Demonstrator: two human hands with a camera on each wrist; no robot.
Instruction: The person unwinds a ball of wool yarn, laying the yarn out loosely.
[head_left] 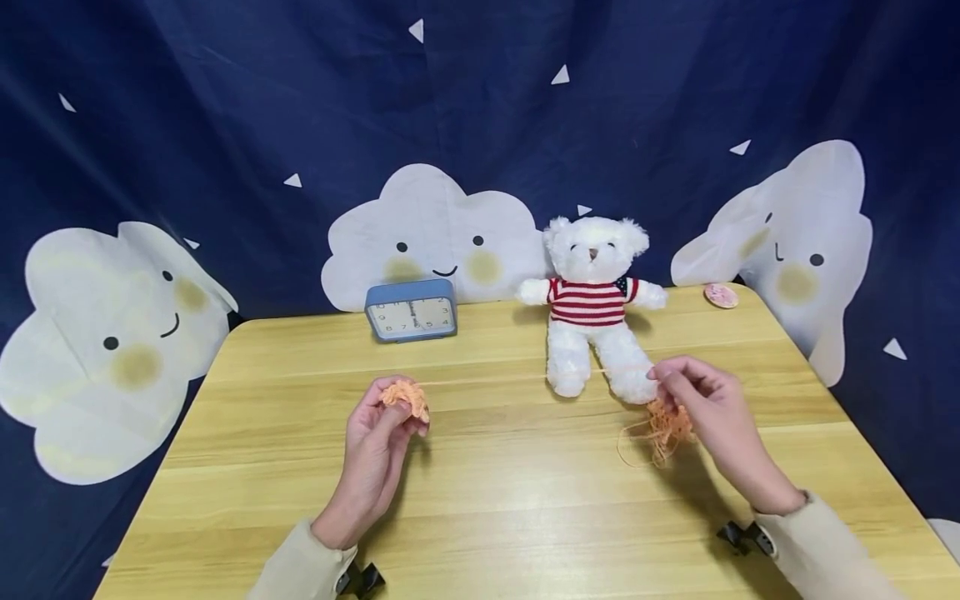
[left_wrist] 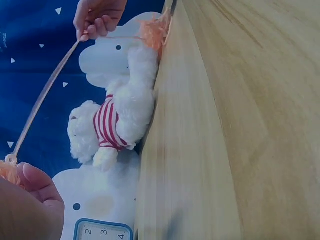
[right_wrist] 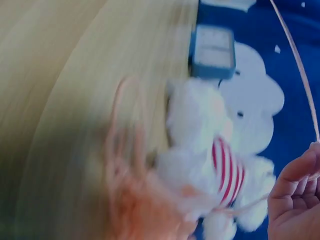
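My left hand (head_left: pixel 378 437) grips a small ruffled orange piece of crocheted or knitted yarn (head_left: pixel 407 398), thumb pressed on its face. From it a thin orange strand (head_left: pixel 487 381) runs taut across to my right hand (head_left: pixel 708 400), which pinches it between thumb and fingertips. Beneath and beside the right hand sits a loose orange yarn tangle (head_left: pixel 667 429) with a few loops trailing to the left. In the left wrist view the strand (left_wrist: pixel 42 95) rises from the held piece to the right fingertips. The tangle (right_wrist: pixel 145 210) is blurred in the right wrist view.
A white teddy bear (head_left: pixel 588 333) in a red-striped shirt sits behind the strand. A blue clock (head_left: pixel 412 311) stands at the table's back, and a round pink item (head_left: pixel 721 295) lies at the back right corner. Dark blue cloud-print cloth (head_left: pixel 480 100) hangs behind the wooden table (head_left: pixel 510 517).
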